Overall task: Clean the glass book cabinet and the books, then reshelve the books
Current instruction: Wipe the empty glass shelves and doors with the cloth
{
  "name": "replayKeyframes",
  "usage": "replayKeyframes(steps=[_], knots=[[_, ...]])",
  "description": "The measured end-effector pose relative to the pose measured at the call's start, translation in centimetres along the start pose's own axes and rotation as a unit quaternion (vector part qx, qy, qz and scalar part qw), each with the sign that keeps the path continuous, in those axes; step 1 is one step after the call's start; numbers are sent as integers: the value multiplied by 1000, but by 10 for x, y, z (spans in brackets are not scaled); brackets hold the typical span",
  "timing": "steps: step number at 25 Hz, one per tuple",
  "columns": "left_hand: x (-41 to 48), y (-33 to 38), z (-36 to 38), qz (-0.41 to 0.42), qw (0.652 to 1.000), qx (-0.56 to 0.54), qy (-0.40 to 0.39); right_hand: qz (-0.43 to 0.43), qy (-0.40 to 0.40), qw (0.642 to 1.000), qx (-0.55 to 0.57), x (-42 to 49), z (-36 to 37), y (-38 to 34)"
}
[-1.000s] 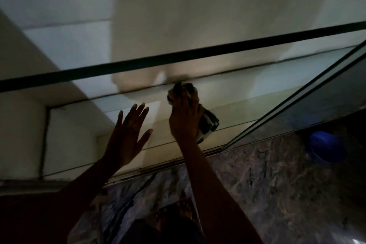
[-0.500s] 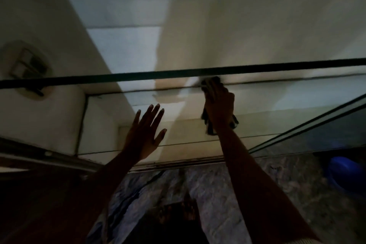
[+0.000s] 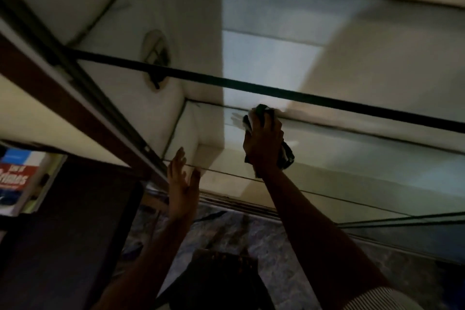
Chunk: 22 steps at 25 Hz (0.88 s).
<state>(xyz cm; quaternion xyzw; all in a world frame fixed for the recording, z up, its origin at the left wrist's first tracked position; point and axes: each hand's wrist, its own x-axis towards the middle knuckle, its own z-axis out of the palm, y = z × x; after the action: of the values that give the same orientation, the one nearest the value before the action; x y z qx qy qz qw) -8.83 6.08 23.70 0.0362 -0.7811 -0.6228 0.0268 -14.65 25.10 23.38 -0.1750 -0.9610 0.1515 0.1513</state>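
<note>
Cleaning stage, head view. The right hand (image 3: 263, 143) curls its fingers round a crumpled dark-and-white cloth (image 3: 286, 157) and presses it to the clear pane of the glass book cabinet (image 3: 352, 163), just below the dark front edge of a horizontal glass shelf (image 3: 327, 102). The left hand (image 3: 182, 184) is lower and to the left of that edge, holding nothing, fingers straight and slightly spread, palm towards the glass; whether it touches the pane cannot be told.

Progress, as judged: wiping of the glass is under way. No books stand in the visible compartments around the shelf edge, so unloading appears done here, and reshelving is not yet begun. A red, white and blue paperback book (image 3: 17, 178) lies far left of the shelf edge, beyond a dark brown wooden frame (image 3: 83, 118).

Limits: dim light and motion blur hide any dust or streaks, so cleaned and uncleaned areas cannot be distinguished. The paperback is cut off at the picture edge, and further books are not visible. The cabinet extends out of view to the right.
</note>
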Motion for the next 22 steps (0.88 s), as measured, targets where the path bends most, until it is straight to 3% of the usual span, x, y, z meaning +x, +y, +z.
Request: replayKeyframes(steps=[2,5,8,11,15,18,19,22], knots=[[-6,6,2,-148,971,-181,48,-47,-4,999,-15,4,5,-15],[-1,18,8,-256,900,-324,141,-125,-33,991,-29,11,19,-49],[15,21,13,-351,817,-428,160,-181,-76,980,-26,18,27,-74],[25,21,8,-369,774,-497,132,-250,-71,966,3,10,30,-86],[22,16,0,-345,733,-577,103,-384,-115,910,109,-2,19,-72],[19,9,0,-326,716,-610,90,-316,-66,942,97,48,20,-71],[18,8,0,-320,715,-615,87,-308,-82,944,84,63,24,-75],[18,5,0,-307,710,-631,67,-345,-92,925,131,72,43,-93]])
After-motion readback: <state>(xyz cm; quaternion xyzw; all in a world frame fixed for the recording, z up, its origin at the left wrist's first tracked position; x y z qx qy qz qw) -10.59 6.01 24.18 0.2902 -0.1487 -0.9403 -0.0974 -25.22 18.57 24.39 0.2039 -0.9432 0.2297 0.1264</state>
